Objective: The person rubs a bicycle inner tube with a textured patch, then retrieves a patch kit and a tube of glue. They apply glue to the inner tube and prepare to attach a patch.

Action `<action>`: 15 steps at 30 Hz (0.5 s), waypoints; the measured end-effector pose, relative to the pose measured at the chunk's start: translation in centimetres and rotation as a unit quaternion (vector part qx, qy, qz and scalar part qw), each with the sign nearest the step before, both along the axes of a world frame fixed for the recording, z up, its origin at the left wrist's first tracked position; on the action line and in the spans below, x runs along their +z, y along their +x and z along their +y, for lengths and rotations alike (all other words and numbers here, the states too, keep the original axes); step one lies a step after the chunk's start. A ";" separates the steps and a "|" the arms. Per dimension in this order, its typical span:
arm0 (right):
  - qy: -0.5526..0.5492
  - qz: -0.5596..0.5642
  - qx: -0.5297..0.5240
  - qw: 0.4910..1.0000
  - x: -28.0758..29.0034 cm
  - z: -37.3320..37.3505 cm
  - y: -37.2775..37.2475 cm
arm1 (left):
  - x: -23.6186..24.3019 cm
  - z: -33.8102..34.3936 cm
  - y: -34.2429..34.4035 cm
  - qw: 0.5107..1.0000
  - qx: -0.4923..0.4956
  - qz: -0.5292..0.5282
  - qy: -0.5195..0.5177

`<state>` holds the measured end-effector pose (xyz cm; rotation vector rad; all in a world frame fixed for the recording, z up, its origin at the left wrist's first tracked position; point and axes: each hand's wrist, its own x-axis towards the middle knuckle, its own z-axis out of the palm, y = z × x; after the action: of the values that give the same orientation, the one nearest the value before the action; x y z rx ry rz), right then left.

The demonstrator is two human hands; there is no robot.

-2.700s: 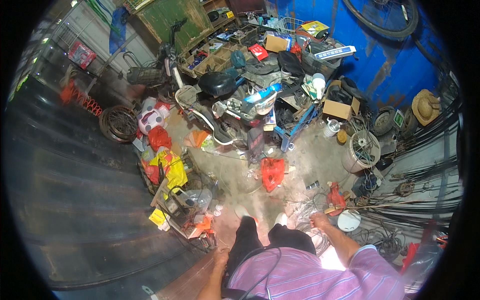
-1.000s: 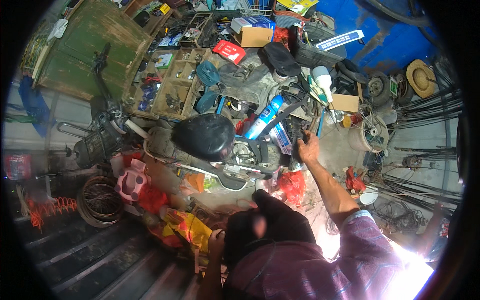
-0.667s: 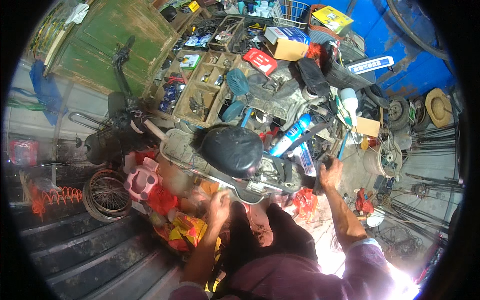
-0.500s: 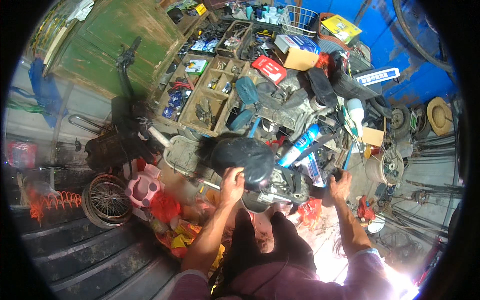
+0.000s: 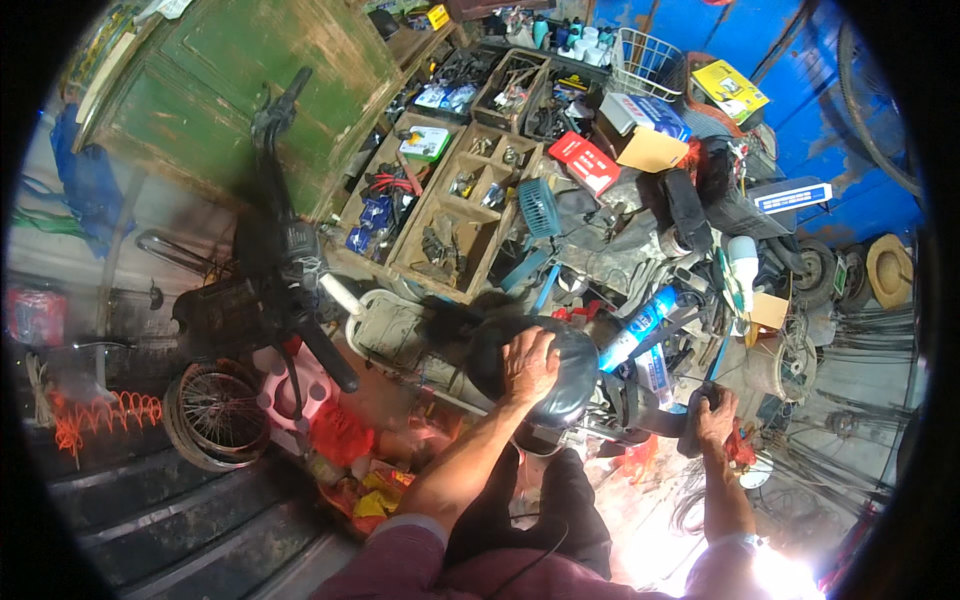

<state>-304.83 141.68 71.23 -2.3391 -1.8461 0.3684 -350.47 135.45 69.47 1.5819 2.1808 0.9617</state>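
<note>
A small bike with a black saddle (image 5: pixel 578 378) stands across the space in front of my legs. My left hand (image 5: pixel 530 367) lies on top of the saddle, its fingers spread over the cover. To the right, my right hand (image 5: pixel 716 418) is closed around a dark block-shaped part (image 5: pixel 690 424) near the bike's rear end. What that part is exactly, I cannot tell. The handlebar (image 5: pixel 290 235) is at the left, with one black grip (image 5: pixel 330 358) pointing toward me. A pale footboard (image 5: pixel 390 325) runs between the handlebar and the saddle.
Beyond the bike are wooden compartment trays (image 5: pixel 470 240) of small parts and a blue-and-white spray can (image 5: pixel 638 328). A green wooden cabinet (image 5: pixel 230 100) stands far left. A spoked wheel (image 5: pixel 217 408) and a pink plastic stool (image 5: pixel 295 385) are near left. Cables (image 5: pixel 840 350) hang at the right.
My left hand has moved from the saddle's near edge onto its top. The handlebar has turned, bringing the near grip into sight. The scene has shifted rightward in view.
</note>
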 end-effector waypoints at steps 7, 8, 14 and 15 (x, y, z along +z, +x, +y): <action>-0.008 -0.018 0.003 1.000 -0.2 0.0 -0.5 | 0.3 1.2 -0.6 0.996 -0.016 0.059 -0.058; -0.010 -0.023 0.000 1.000 -0.3 0.1 -0.5 | 0.4 1.1 -0.8 0.996 -0.019 0.064 -0.051; -0.030 0.004 -0.033 0.999 2.6 -0.2 -2.1 | 0.1 2.3 0.5 0.987 -0.077 0.122 -0.065; -0.047 0.026 -0.034 0.998 4.7 0.7 -4.0 | 0.1 2.4 0.5 0.985 -0.076 0.135 -0.070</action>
<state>-308.81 142.37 75.98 -2.4211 -1.7588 0.5122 -349.93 137.89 69.60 1.8688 2.1998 0.5629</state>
